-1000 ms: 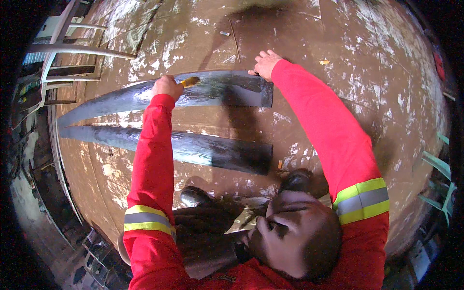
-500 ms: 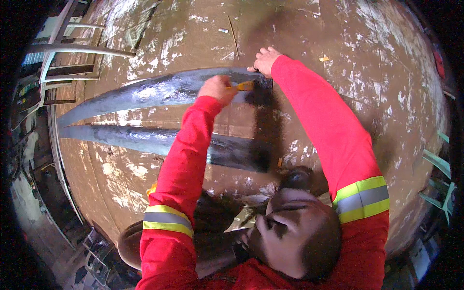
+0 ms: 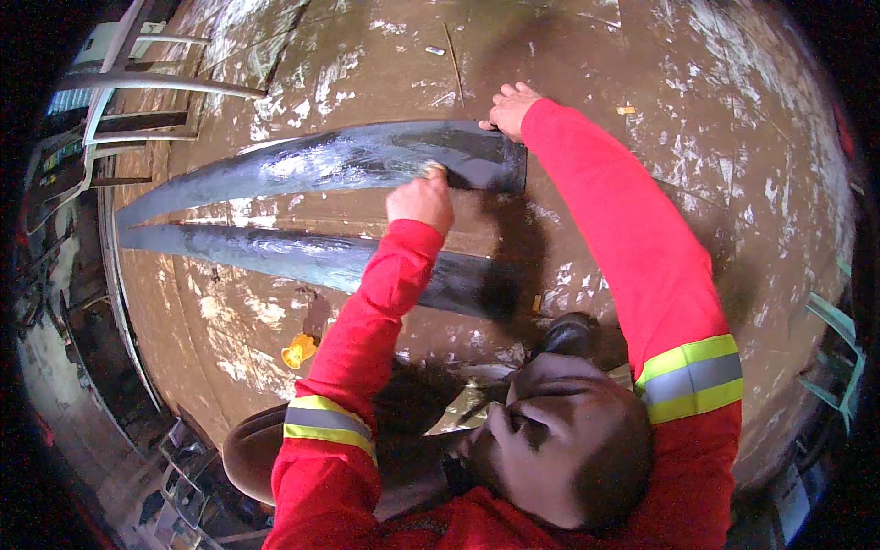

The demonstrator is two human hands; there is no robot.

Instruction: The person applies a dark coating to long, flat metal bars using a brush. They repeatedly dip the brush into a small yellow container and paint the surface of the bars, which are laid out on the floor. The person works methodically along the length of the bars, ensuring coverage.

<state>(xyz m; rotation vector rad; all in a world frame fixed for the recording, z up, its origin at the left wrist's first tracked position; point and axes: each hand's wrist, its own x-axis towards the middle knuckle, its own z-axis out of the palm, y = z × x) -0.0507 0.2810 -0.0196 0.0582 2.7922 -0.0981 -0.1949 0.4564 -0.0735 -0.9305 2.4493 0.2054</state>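
Mostly, our dark, tapered upper panel gleams, wide end duller. Our left hand curls, contents unclear; right hand spreads loosely.

The left arm, in a red sleeve with a yellow-and-grey reflective band, rises from the lower edge and slants rightward to a bare left hand, its fingers curled tight and its back turned up. The right arm, sleeved alike, bows outward at the elbow and reaches forward and inward; the right hand lies farther out, palm down, fingers apart and slightly bent.
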